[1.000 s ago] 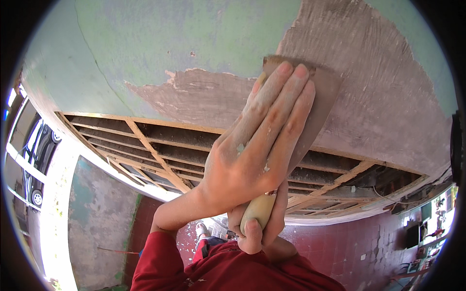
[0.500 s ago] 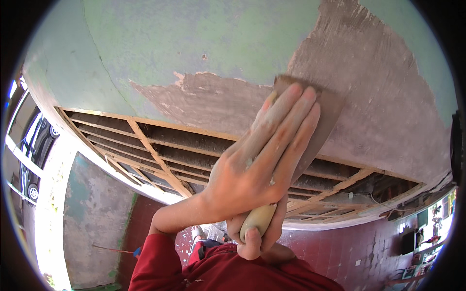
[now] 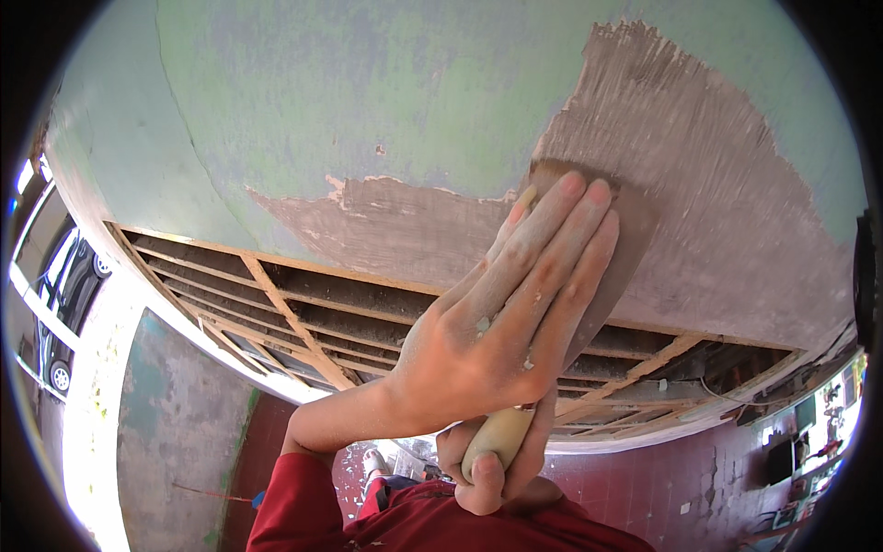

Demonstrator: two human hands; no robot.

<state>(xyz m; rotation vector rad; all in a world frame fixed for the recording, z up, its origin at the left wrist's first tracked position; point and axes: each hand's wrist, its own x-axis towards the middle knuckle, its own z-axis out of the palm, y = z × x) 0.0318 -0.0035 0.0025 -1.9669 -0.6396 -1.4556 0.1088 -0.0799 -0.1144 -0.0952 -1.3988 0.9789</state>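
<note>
My right hand (image 3: 487, 469) is closed around the pale yellowish handle (image 3: 501, 437) of a wide scraper, below my left wrist. The scraper's flat metal blade (image 3: 630, 244) lies against the painted wall (image 3: 368, 101). On the blade my left hand (image 3: 501, 304) rests with its fingers stretched out and lying flat; its thumb is hidden. Pale dust and small flakes cover the back of that hand. Around the blade's front edge, green paint borders a bare grey-brown patch (image 3: 727, 175). Another bare patch (image 3: 386, 221) with a ragged rim extends left of the blade.
Below the painted surface runs an opening with wooden slats (image 3: 313, 336). A loose wire (image 3: 727, 391) hangs at its right. A low, stained wall panel (image 3: 175, 414) stands at lower left, with a parked car (image 3: 69, 294) outside beyond it. Paint flakes lie on the red floor (image 3: 644, 478).
The scraper and both hands have shifted slightly down and right in the picture. The wall's painted area has also moved down in view, showing more of the bare patch's upper edge.
</note>
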